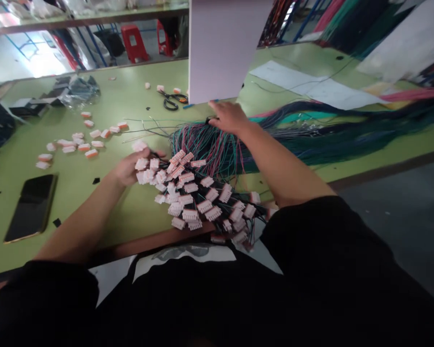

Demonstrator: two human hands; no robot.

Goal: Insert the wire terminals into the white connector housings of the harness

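Observation:
A large cluster of white and orange plug connectors [190, 188] on thin wires lies across the table's front edge, with some plugs hanging over it. My left hand [128, 168] is at the cluster's left end, its fingers curled around wires and plugs and partly hidden behind them. Behind the plugs, pink, green and dark wires [220, 152] fan out from the bundle. My right hand [229, 117] is over the far side of these wires, fingers stretched out and apart. A small black piece [210, 120] shows beside its fingertips.
Loose connectors [91, 153] are scattered at left, with a phone [32, 207] nearer the front. Black-handled scissors [171, 101] lie before an upright white panel [226, 53]. Long wire bundles [311, 132] and a white sheet [304, 84] stretch right. Red stools [133, 43] stand beyond the table.

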